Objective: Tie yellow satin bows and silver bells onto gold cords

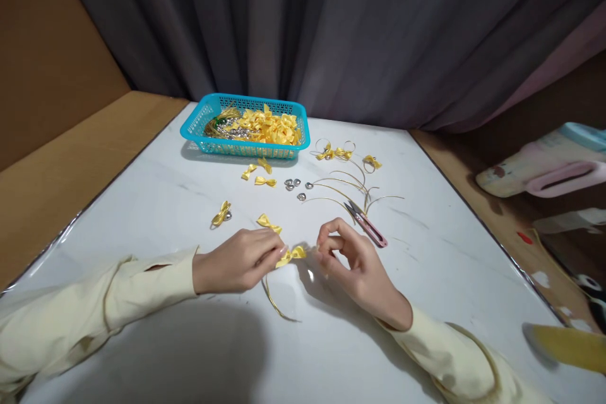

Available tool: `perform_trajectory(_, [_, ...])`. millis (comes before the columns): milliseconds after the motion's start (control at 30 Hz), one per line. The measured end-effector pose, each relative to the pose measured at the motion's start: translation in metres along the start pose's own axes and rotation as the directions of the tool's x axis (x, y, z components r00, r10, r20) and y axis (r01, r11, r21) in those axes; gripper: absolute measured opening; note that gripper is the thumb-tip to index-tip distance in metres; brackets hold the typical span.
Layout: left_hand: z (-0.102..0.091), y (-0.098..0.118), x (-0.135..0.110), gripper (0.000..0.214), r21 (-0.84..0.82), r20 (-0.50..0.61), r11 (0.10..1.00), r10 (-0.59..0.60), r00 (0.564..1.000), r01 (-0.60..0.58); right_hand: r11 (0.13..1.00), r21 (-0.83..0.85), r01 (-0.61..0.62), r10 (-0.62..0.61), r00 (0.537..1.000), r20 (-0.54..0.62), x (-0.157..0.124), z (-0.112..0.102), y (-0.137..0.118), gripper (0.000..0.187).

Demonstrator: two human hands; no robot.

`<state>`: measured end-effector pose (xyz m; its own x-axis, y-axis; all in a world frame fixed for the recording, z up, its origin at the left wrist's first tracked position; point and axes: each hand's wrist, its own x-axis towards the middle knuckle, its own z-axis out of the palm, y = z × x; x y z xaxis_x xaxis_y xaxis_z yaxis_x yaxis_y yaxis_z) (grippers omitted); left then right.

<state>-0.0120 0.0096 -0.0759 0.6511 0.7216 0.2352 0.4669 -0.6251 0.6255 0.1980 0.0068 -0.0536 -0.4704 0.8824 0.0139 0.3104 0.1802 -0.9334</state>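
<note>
**Your left hand is pinching a yellow bow, your right hand hovering beside it**

At the far left corner of the table, a blue basket is holding a heap of small bows in its right part, and a bundle of gold strands with silver bits in its left.

The yellow bow is sitting between your hands in the table's near half, its long axis running left to right, roughly along the far edge, its free end pointing at your right hand. Your left thumb and fingers are closing on its left end. Your right hand is curling half open, thumb and forefinger nearly meeting; I cannot tell whether they are holding anything. Gold wires are showing below your left hand, curving toward the near side.

Beyond your right hand, pink snips are lying aslant, blades pointing toward the basket. Three loose bows and silver pieces are occupying the strip before the basket. Wider room is opening toward the left edge, past a wired bow, and toward the right edge, past the snips.
</note>
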Motion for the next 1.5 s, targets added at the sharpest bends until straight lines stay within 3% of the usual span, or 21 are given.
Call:
perform_trajectory(67, [-0.001, 0.001, 0.002, 0.026, -0.115, -0.043, 0.982, -0.157, 0.987, 0.151, 0.975, -0.212, 0.071, -0.094, 0.991, -0.099, 0.0, 0.0, 0.003, 0.007])
perform_trajectory(167, [-0.001, 0.003, 0.005, 0.029, -0.25, -0.094, 0.919, -0.337, 0.937, 0.306, 0.823, -0.539, 0.179, -0.342, 0.914, -0.219, 0.0, 0.005, 0.002, 0.008])
perform_trajectory(233, [0.0, 0.006, 0.005, 0.027, -0.271, -0.142, 0.908, -0.365, 0.92, 0.319, 0.799, -0.561, 0.218, -0.383, 0.903, -0.194, -0.001, 0.011, -0.003, 0.013])
perform_trajectory(267, [0.001, 0.008, 0.005, 0.025, -0.259, -0.171, 0.916, -0.356, 0.919, 0.307, 0.836, -0.507, 0.209, -0.329, 0.931, -0.16, -0.001, 0.015, -0.006, 0.016])
perform_trajectory(333, [0.003, 0.012, 0.003, 0.021, -0.204, -0.23, 0.949, -0.286, 0.93, 0.242, 0.949, -0.303, 0.089, -0.108, 0.993, -0.047, -0.002, 0.022, -0.012, 0.024])
perform_trajectory(400, [0.004, 0.015, 0.002, 0.018, -0.127, -0.279, 0.988, -0.125, 0.952, 0.092, 0.99, -0.007, -0.141, 0.141, 0.979, 0.146, -0.001, 0.027, -0.014, 0.03])
perform_trajectory(467, [0.005, 0.014, 0.001, 0.017, -0.037, -0.308, 0.996, 0.071, 0.949, -0.087, 0.886, 0.284, -0.366, 0.25, 0.894, 0.371, 0.001, 0.028, -0.013, 0.033])
perform_trajectory(533, [0.004, 0.012, 0.0, 0.016, 0.049, -0.326, 0.981, 0.194, 0.925, -0.189, 0.716, 0.483, -0.504, 0.244, 0.829, 0.503, 0.003, 0.026, -0.01, 0.031])
perform_trajectory(667, [0.0, 0.006, 0.002, 0.014, 0.143, -0.359, 0.975, 0.211, 0.909, -0.17, 0.488, 0.606, -0.628, 0.231, 0.763, 0.604, 0.005, 0.017, -0.004, 0.023])
perform_trajectory(767, [-0.002, 0.004, 0.003, 0.012, 0.158, -0.389, 0.976, 0.202, 0.899, -0.151, 0.437, 0.6, -0.67, 0.195, 0.721, 0.665, 0.006, 0.01, -0.002, 0.02])
perform_trajectory(1033, [-0.002, 0.001, 0.002, 0.012, 0.117, -0.435, 0.991, 0.105, 0.894, -0.06, 0.5, 0.602, -0.623, 0.162, 0.749, 0.642, 0.002, -0.015, 0.005, 0.008])
perform_trajectory(1133, [-0.004, 0.002, 0.002, 0.013, 0.048, -0.436, 0.998, 0.049, 0.899, -0.032, 0.579, 0.544, -0.608, 0.151, 0.735, 0.661, 0.0, -0.027, 0.007, 0.009])
perform_trajectory(1200, [-0.008, 0.005, 0.003, 0.016, -0.057, -0.396, 0.997, -0.067, 0.916, 0.049, 0.69, 0.442, -0.573, 0.178, 0.726, 0.664, 0.001, -0.036, 0.005, 0.008])
perform_trajectory(1267, [-0.013, 0.009, 0.004, 0.022, -0.215, -0.31, 0.964, -0.22, 0.925, 0.157, 0.853, 0.252, -0.458, 0.243, 0.774, 0.585, 0.006, -0.042, 0.0, 0.006])
perform_trajectory(1333, [-0.017, 0.012, 0.006, 0.026, -0.378, -0.209, 0.896, -0.329, 0.921, 0.234, 0.963, -0.018, -0.27, 0.255, 0.883, 0.395, 0.011, -0.045, -0.005, 0.013])
perform_trajectory(1400, [-0.02, 0.016, 0.007, 0.029, -0.507, -0.117, 0.815, -0.388, 0.914, 0.281, 0.968, -0.211, -0.134, 0.177, 0.963, 0.203, 0.015, -0.047, -0.009, 0.017])
perform_trajectory(1500, [-0.021, 0.019, 0.005, 0.031, -0.61, -0.016, 0.721, -0.424, 0.905, 0.327, 0.963, -0.266, -0.048, 0.054, 0.998, 0.017, 0.015, -0.052, -0.012, 0.018])
